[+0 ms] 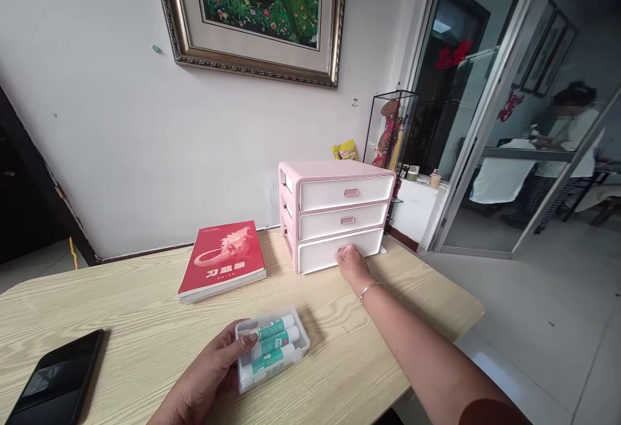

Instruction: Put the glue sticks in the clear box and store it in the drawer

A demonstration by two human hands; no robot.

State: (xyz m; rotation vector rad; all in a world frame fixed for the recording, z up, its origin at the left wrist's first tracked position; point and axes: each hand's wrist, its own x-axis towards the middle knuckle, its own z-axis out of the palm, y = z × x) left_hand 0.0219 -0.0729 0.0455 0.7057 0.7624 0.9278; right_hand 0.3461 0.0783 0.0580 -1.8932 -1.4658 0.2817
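My left hand grips the near left edge of a clear plastic box holding three white and green glue sticks; the box rests on the light wooden table. My right hand, with a bracelet at the wrist, reaches out to the handle of the bottom drawer of a pink three-drawer organiser at the back of the table. Its fingers are curled at the handle. All three drawers look closed.
A red book lies left of the organiser. A black phone sits at the table's near left corner. A framed picture hangs on the wall. Right of the table is a glass door, with another person seated beyond it.
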